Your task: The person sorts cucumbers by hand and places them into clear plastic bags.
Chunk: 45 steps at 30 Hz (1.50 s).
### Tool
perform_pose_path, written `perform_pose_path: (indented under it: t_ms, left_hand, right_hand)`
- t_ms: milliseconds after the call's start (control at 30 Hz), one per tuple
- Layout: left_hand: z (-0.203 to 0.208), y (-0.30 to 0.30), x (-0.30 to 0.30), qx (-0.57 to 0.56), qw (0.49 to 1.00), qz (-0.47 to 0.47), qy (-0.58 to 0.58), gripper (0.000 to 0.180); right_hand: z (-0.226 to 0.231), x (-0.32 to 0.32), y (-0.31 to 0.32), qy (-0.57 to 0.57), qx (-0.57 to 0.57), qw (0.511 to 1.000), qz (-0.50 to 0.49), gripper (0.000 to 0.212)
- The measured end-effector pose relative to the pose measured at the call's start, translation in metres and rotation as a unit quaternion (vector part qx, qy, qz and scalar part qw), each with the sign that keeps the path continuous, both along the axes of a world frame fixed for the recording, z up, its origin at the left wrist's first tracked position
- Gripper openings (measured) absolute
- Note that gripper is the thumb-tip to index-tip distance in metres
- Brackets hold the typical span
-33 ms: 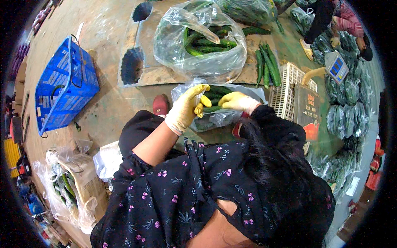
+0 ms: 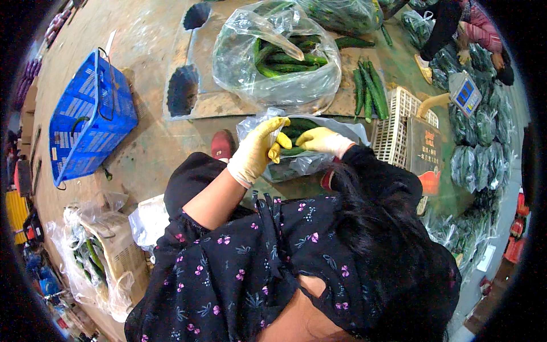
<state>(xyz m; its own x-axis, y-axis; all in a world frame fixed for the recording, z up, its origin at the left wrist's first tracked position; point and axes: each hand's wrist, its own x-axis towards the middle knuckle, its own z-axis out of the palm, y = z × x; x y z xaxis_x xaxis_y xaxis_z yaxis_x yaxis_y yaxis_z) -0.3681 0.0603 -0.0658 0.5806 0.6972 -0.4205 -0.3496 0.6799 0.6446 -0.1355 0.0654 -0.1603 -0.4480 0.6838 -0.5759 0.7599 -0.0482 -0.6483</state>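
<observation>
A clear plastic bag [image 2: 299, 167] of dark green cucumbers [image 2: 301, 125] lies in front of me, between my feet. My left hand [image 2: 263, 146], in a pale yellow glove, is closed at the bag's left side, with the bag's rim bunched in its fingers. From the right, my gloved right hand [image 2: 322, 140] reaches into the bag's mouth. Its fingers bend down onto the cucumbers, and the fingertips are partly hidden, so a firm hold does not show. Beyond the bag stands a bigger clear bag [image 2: 236, 77] with more cucumbers inside.
Several loose cucumbers [image 2: 371, 91] lie beside a white plastic crate [image 2: 389, 134], near a scale [image 2: 465, 94]. A blue basket [image 2: 91, 125] stands at left. Lower left is a bag-lined crate [image 2: 122, 251]. Bagged cucumbers [image 2: 484, 165] line the right, where another person [image 2: 478, 28] bends over.
My right hand has shifted very slightly left over the cucumbers. My left hand stays at the bag's rim.
</observation>
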Motion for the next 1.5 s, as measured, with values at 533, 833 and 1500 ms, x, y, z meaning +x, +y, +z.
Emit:
perform_pose_path:
  t_ms: [533, 833, 1500]
  left_hand:
    - [0.008, 0.006, -0.008, -0.017, 0.999, 0.029, -0.013, 0.042]
    - [0.011, 0.004, -0.006, -0.003, 0.999, 0.038, 0.028, 0.044]
    - [-0.007, 0.005, -0.008, -0.021, 1.0, 0.019, 0.01, 0.043]
  right_hand:
    - [-0.049, 0.034, -0.01, -0.34, 0.006, 0.934, 0.108, 0.068]
    - [-0.043, 0.037, -0.002, -0.152, 0.003, 0.987, -0.046, 0.051]
    - [-0.073, 0.007, -0.017, -0.129, -0.043, 0.99, 0.034, 0.053]
